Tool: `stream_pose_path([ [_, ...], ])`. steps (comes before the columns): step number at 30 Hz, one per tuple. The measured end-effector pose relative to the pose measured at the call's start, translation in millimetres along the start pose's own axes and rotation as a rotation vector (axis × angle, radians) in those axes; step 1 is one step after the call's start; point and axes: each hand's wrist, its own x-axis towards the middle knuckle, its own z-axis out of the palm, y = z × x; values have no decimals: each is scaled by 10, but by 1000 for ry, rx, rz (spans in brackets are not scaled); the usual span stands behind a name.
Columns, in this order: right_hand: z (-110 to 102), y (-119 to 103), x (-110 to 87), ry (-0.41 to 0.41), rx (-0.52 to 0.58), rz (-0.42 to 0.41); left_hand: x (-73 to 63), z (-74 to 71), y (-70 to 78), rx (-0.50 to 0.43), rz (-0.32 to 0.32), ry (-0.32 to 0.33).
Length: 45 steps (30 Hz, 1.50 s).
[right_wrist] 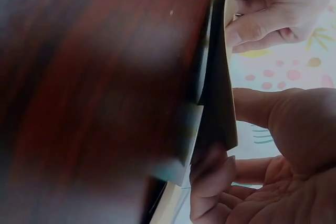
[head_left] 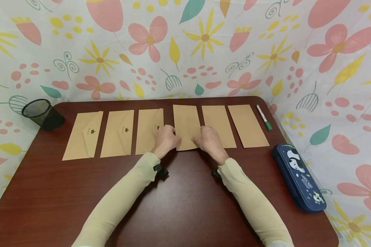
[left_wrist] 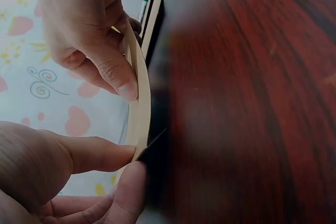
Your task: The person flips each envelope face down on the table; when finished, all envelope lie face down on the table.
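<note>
A plain brown paper envelope point(head_left: 187, 120) lies between my two hands in the head view, its near edge slightly raised off the table. My left hand point(head_left: 166, 140) pinches its left edge between thumb and fingers, seen close in the left wrist view, where the envelope point(left_wrist: 140, 103) bows. At the opposite edge, my right hand point(head_left: 211, 141) grips with the thumb on top and curled fingers beneath, as the right wrist view shows. Beside my left hand is an envelope point(head_left: 145, 130) with a crown-printed flap. Another plain envelope point(head_left: 217, 121) lies partly under my right hand.
Two more crown-printed envelopes point(head_left: 77, 137) point(head_left: 112, 137) lie at left, and one plain envelope point(head_left: 248, 127) at right. A green-capped marker point(head_left: 263, 116), a blue panda pencil case point(head_left: 298, 178) and a black mesh pen holder point(head_left: 44, 115) stand along the table's point(head_left: 179, 206) sides.
</note>
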Motion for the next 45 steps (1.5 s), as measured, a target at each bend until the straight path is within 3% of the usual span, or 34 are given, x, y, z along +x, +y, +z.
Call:
stream_pose_path([
  [7, 15, 5, 31, -8, -68, -5, 45, 30, -6, 15, -15, -16],
  [11, 4, -1, 32, -14, -88, 1, 55, 47, 7, 39, 8, -22],
  [22, 18, -5, 27, -14, -181, -29, -92, -59, 182, 51, 48, -43],
  [29, -2, -28, 3, -32, -203, -14, -74, -3, 150, 21, 87, -29],
  [34, -46, -99, -110, 16, -140, -34, -242, -86, 192, -46, 145, 27],
  [39, -228, -360, -448, 77, -80, -70, -384, -171, 147, -58, 218, 94],
  [45, -298, -685, -714, 73, -42, -82, -671, -502, 294, -35, 185, 102],
])
